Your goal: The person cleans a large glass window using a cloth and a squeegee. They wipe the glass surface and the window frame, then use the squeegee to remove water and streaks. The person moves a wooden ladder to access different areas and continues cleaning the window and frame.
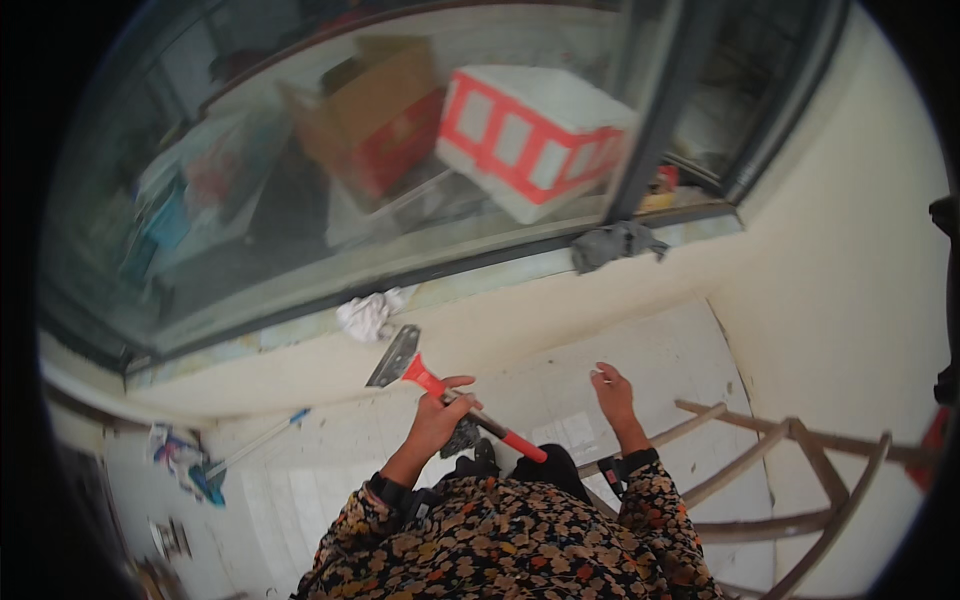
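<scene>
My left hand [442, 416] is closed around the shaft of a long-handled scraper [424, 375] with a red and metallic handle. Its wide dark blade points up and left, below the window sill, and the red handle end lies down and right, over my lap. Near the blade, a crumpled white cloth [366, 315] rests on the sill. My right hand [613, 388] is raised off to the right with its fingers curled; whether anything small is between the fingertips cannot be told. A grey cloth [616, 246] lies on the sill above that hand.
A large dark-framed window [375, 281] spans the front. Behind its glass are a cardboard box [375, 120] and a red-and-white foam box [532, 135]. A wooden ladder-like frame [761, 526] stands at right. A mop [191, 469] lies on the floor at left.
</scene>
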`<state>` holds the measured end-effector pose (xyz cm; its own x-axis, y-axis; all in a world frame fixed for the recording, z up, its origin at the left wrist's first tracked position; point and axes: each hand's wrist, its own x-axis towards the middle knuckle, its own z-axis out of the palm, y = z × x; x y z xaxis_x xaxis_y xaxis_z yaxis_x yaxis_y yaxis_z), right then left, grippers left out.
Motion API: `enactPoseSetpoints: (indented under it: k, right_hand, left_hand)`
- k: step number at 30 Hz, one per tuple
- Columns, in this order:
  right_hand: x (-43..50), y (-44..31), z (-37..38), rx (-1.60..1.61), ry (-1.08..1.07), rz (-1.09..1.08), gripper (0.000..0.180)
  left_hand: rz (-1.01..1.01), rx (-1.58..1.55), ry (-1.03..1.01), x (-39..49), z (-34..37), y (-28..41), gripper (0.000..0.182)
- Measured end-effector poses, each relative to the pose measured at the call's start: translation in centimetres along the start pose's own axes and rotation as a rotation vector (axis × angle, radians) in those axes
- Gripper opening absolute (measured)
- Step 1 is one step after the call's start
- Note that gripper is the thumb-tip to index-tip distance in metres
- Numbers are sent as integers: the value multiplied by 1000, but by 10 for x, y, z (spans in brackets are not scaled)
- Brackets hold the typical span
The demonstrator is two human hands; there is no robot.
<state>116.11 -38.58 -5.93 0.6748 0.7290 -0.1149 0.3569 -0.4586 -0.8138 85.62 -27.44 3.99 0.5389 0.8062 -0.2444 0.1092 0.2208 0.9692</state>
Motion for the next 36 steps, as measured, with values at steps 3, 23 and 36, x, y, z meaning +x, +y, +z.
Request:
enactPoseSetpoints:
  k: [3,23,36]
  right_hand:
    - [37,-30,17,-105,-126,-111,36]
    - [49,-220,388,-361,-652,-1156,37]
    - [196,-96,218,-277,-155,-1065,22]
  left_hand:
    - [-22,-85,107,10,-8,-8,30]
    - [-334,-386,951,-37,21,-39,32]
    - [-247,-290,541,60,-7,-22,31]
